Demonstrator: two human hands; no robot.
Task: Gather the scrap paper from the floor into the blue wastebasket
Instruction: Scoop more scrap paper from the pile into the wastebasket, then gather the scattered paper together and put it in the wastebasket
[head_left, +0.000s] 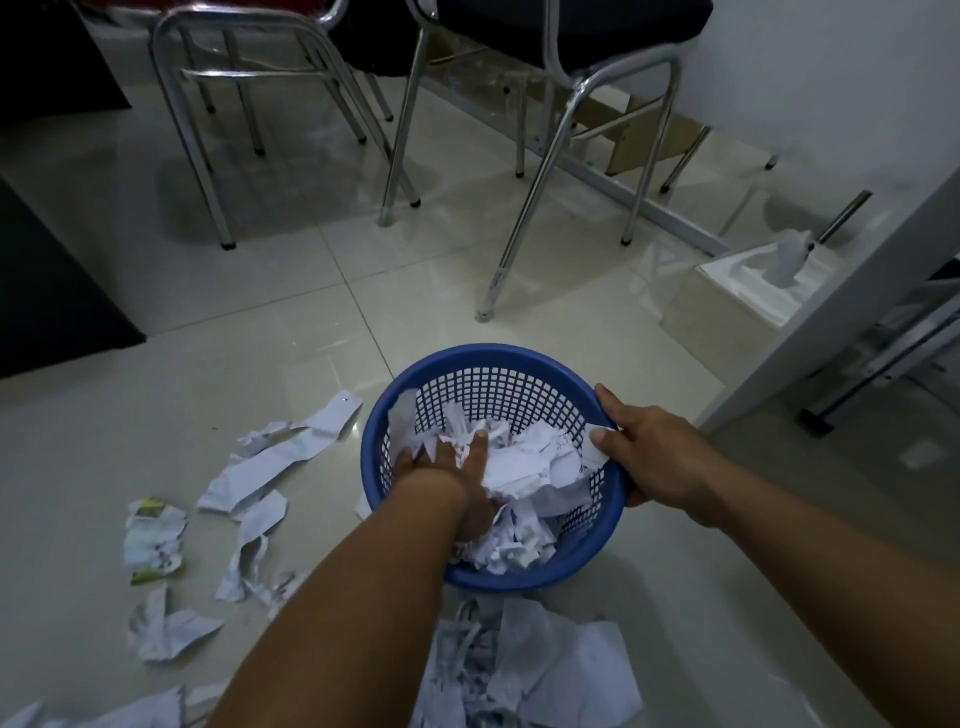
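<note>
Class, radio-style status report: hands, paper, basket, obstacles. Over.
Left hand pressing paper in blue wastebasket. Right hand grips rim. Scrap paper remains on floor. Nothing blocking.

Both forearms and hands (457, 467) are bare, with no sleeves or jewellery.

My left hand (457, 467) fills the near-left part of the basket (519, 364), pressed flat on the paper (524, 467) heaped inside; the far half of the opening is free above the heap. My right hand (654, 457) grips the right rim, blocking that side. Loose scraps (249, 467) lie on the floor (234, 353) to the left, with open tile around them and nothing over them. More sheets (561, 665) lie just below the basket, between my forearms. Beyond the basket stand chair legs (519, 234), a box (727, 306) at right, and a dark cabinet (47, 291) at far left.
</note>
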